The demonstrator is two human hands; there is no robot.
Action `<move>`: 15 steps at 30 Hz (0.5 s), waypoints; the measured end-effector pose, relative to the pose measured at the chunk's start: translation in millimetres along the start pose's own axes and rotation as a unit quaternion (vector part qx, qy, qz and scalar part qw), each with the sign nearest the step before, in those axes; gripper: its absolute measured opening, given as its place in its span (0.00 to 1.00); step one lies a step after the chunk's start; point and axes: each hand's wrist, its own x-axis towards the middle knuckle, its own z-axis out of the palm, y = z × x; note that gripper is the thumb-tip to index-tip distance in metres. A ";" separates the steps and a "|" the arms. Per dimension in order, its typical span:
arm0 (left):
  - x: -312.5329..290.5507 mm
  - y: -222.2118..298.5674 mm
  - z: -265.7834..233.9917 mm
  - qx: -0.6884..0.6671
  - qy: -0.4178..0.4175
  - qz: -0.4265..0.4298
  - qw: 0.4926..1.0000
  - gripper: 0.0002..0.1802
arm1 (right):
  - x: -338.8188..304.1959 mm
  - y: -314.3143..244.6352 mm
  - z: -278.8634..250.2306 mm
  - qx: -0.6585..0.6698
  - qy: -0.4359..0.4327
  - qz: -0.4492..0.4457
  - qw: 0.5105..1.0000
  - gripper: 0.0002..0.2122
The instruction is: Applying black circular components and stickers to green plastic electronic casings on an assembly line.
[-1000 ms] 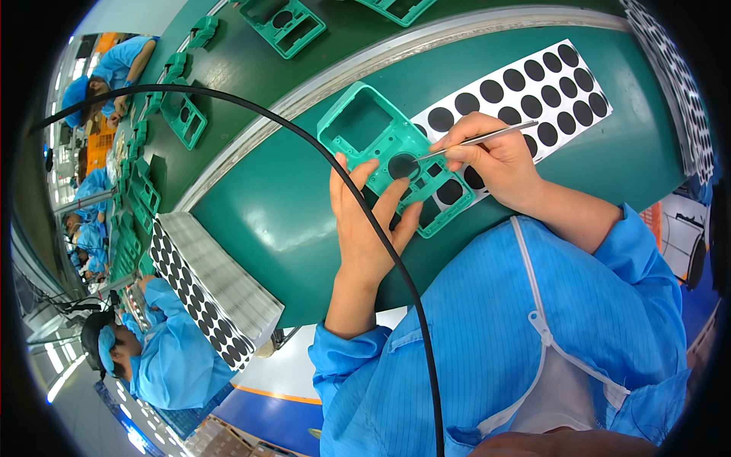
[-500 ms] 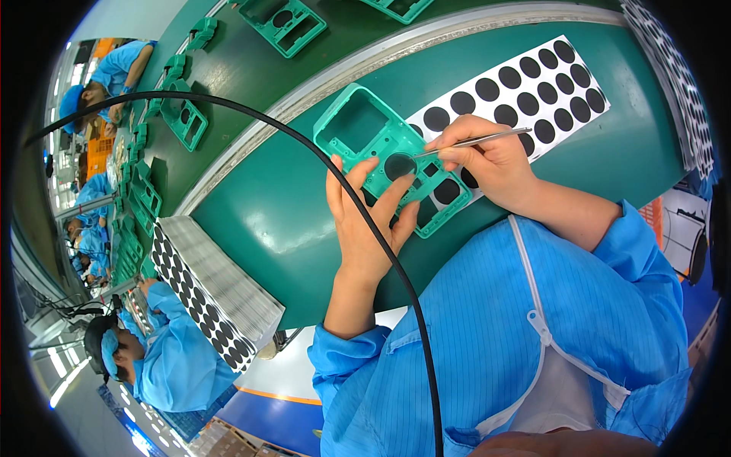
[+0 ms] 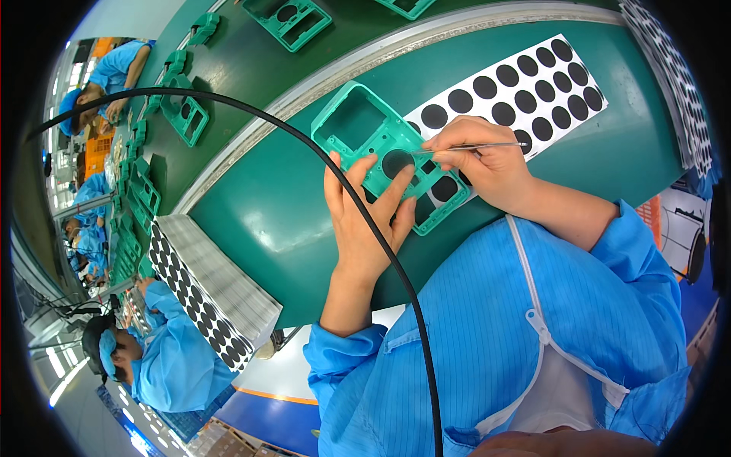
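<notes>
My left hand (image 3: 359,222) steadies a green plastic housing (image 3: 346,99), fingers spread along its near side and the index fingertip at a black round sticker (image 3: 396,164). That sticker lies over a round spot in the middle of the housing. From the other side, my right hand (image 3: 487,164) pinches thin metal tweezers (image 3: 495,145), their tips by the sticker's right edge. Under and beyond the housing lies a white sheet of black round stickers (image 3: 552,68), partly covered by the housing and my right hand. The housing's lower left edge is hidden by my fingers.
A black cable (image 3: 289,129) arcs across the view. Left stands a thick stack of sticker sheets (image 3: 228,266); more sheets (image 3: 670,84) hang at the right. Beyond a metal rail (image 3: 320,76), green housings (image 3: 293,23) lie on a belt. Co-workers in blue (image 3: 171,343) sit at left.
The sticker in the housing looks darker and more evenly black than before. The tweezers have tilted to lie more level. Housings on the belt have shifted slightly right.
</notes>
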 end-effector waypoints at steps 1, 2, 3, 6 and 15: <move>0.1 0.4 -0.3 0.004 0.001 0.001 1.000 0.20 | 0.1 -0.6 0.0 -0.008 -0.002 -0.008 1.000 0.02; 0.5 0.2 -0.4 0.004 0.001 0.001 1.000 0.20 | 0.1 -1.3 -0.1 -0.016 -0.004 -0.017 1.000 0.02; 1.0 -0.4 -0.1 0.007 0.000 0.004 1.000 0.20 | 0.0 -1.3 -0.1 -0.017 -0.003 -0.017 1.000 0.02; 2.1 1.3 -1.9 0.018 -0.001 0.006 1.000 0.20 | -0.1 -0.5 -0.4 -0.027 -0.008 -0.026 0.999 0.02; 2.4 -0.3 -4.4 0.061 -0.001 0.032 0.998 0.22 | -4.7 -0.2 -0.5 -0.145 -0.021 -0.128 0.981 0.03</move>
